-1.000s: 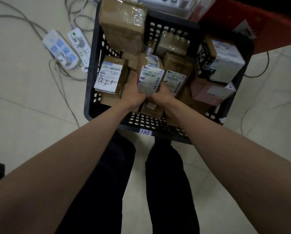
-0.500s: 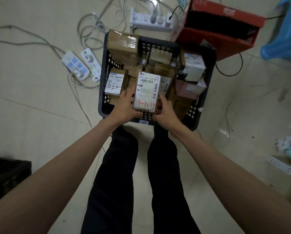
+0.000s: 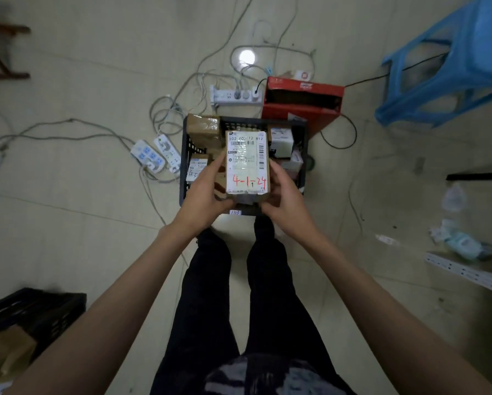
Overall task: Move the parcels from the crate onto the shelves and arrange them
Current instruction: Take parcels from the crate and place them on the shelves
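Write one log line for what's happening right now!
stage: parcel lifted above crate | left hand: holds parcel | right hand: holds parcel | shelving: not yet

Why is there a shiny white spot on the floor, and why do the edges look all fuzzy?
In the head view, the bright spot is lamp glare on the glossy floor; the corners go dark and blurry, like the black crate lower left; the wide lens bends the arms outward; the parcel label stays sharp, its tape slightly shiny.
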Motion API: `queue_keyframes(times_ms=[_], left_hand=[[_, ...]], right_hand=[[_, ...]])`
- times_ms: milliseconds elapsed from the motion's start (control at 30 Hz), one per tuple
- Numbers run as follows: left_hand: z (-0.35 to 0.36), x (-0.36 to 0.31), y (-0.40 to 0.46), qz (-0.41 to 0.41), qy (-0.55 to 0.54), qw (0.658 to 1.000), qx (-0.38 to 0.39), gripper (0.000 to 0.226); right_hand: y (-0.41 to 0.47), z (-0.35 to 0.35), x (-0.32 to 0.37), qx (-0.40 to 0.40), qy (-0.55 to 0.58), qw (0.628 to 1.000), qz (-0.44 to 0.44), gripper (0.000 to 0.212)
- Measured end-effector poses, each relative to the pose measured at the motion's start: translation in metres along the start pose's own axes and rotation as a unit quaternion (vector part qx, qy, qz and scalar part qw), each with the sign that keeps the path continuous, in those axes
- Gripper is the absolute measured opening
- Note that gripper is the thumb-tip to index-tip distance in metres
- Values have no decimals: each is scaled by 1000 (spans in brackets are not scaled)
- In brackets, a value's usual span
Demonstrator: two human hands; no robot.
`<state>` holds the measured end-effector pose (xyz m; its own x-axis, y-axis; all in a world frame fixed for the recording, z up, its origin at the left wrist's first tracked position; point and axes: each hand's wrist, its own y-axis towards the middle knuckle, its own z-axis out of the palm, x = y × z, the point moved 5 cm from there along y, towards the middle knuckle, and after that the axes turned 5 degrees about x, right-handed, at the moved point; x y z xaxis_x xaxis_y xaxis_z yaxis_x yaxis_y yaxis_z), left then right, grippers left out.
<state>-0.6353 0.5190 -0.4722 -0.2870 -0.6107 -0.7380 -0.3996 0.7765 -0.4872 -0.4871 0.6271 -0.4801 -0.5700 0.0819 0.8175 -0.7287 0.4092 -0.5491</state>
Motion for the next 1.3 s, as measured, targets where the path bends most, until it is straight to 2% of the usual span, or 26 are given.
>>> queue_keyframes(times_ms=[300, 567, 733, 967, 1167, 1300], left_hand=[[-34, -140, -71, 126, 32, 991, -33, 94], [-53, -209, -101, 231, 24, 972, -20, 93], [-68, -240, -111, 298, 13, 954, 41, 95], [-74, -269, -135, 377, 40, 909, 172, 100], [-18, -297, -164, 434, 107, 854, 268, 73], [42, -321, -209, 452, 93, 811, 359, 59]], right_hand=[[-101, -61, 94, -79, 38, 991, -98, 90], [-164, -92, 133, -140, 89, 975, -150, 95], [-200, -86, 158, -197, 124, 960, -158, 93], [-260, -58, 164, -333, 146, 918, -157, 87], [-340, -25, 134, -473, 184, 853, -123, 88], [-411, -7, 106, -564, 202, 795, -94, 89]])
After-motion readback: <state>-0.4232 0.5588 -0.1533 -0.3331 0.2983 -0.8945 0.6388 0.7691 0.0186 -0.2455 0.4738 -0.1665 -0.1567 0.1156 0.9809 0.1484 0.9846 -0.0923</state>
